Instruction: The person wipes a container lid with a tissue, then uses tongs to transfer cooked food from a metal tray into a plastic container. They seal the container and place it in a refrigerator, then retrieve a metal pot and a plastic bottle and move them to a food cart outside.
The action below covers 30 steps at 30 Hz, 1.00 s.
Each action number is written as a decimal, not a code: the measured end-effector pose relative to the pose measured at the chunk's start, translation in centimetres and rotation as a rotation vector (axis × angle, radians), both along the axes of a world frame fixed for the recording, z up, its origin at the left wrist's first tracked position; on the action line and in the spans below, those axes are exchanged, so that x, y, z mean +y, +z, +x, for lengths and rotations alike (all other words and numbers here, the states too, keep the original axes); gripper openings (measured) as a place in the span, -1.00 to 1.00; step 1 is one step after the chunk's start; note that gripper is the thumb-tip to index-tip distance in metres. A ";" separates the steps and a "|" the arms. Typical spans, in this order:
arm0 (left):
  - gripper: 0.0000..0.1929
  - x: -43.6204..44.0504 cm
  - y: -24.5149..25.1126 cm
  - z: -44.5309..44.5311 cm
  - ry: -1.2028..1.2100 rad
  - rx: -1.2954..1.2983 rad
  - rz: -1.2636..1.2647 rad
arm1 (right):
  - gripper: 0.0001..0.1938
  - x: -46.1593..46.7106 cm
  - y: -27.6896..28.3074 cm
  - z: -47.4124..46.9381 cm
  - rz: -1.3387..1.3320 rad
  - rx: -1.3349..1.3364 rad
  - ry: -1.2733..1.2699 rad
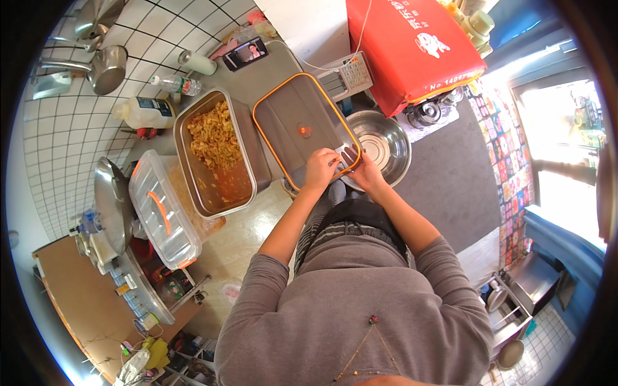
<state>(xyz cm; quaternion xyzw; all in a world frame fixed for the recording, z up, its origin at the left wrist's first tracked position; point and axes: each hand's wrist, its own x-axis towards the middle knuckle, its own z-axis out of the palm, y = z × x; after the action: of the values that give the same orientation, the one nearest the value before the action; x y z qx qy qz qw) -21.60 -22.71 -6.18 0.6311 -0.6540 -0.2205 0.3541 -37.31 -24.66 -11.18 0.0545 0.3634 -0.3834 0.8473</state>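
A clear plastic lid with an orange rim seal (285, 116) is tilted in front of me over the counter edge. My left hand (321, 166) pinches at its near corner, and the fingertips partly hide what they touch. Behind the same corner, my right hand (369, 171) supports the lid, its fingers showing darkly through the plastic. A small orange plug (304, 130) sits in the lid's middle. To the left stands a deep stainless steel pan (263, 169) holding chopped, sauced food (215, 135) with reddish liquid at the near end.
Below the lid is a round steel basin (400, 144). A clear lidded container with an orange handle (164, 212) stands left of the pan. Along the tiled wall are a plastic bottle (178, 85), a jug (149, 113) and a phone (245, 54). A red insulated bag (400, 53) occupies the right.
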 end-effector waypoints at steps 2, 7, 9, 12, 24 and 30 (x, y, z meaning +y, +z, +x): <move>-0.91 0.3 0.1 0.2 -0.156 0.005 0.054 | -0.62 0.1 -0.2 0.0 0.006 0.002 -0.007; -0.92 0.9 -0.2 1.6 -0.432 -0.148 0.081 | -0.61 0.4 -0.6 -0.1 -0.012 -0.047 0.002; -0.92 1.3 -0.2 2.4 -0.516 -0.237 0.082 | -0.61 0.5 -0.5 -0.1 -0.014 -0.042 0.010; -0.88 2.1 0.1 4.2 -0.582 -0.415 0.192 | -0.62 0.4 -0.3 -0.1 0.010 -0.041 0.001; -0.87 5.7 1.5 7.8 0.042 -0.083 0.179 | -0.62 -0.1 0.2 0.0 0.036 -0.044 -0.010; -0.88 6.4 0.7 5.7 -0.115 -0.001 0.277 | -0.59 -0.1 0.5 -0.1 0.022 -0.023 0.006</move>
<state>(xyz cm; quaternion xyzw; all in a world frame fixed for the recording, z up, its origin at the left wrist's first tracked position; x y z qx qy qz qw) -15.91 -16.34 -5.52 0.6357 -0.6524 -0.3281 0.2501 -37.46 -24.77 -10.68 0.0673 0.3580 -0.3759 0.8521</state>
